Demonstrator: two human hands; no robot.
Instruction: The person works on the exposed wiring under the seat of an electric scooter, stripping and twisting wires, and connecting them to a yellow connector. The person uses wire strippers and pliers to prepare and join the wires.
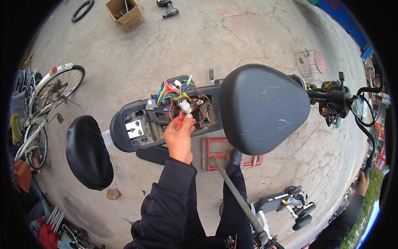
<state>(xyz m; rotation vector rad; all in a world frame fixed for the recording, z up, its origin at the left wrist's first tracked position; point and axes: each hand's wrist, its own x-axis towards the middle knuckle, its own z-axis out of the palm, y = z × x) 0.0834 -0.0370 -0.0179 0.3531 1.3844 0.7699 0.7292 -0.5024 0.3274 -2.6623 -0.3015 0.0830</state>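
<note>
An electric scooter stands in front of me with its body compartment [216, 108] uncovered. My left hand [179, 139] is closed in a pinch on a red wire connector [178, 122] above this compartment. Just beyond the fingertips is a white plug connector [185, 107]. Bundled coloured wires [168, 94] rise from beside a dark controller box [159, 111]. Far to the right, my right hand [363, 185] is wrapped round the end of the handlebar [370, 143]. The large black seat [265, 110] lies between the compartment and the handlebar.
A second black seat pad [89, 153] is at the left. A red metal frame [206, 154] lies under the scooter, near my foot. A grey pole [238, 193] slants up beside my leg. Farther off are a cardboard box [128, 20], a power drill [169, 10], a stool [318, 62] and a bicycle [58, 91].
</note>
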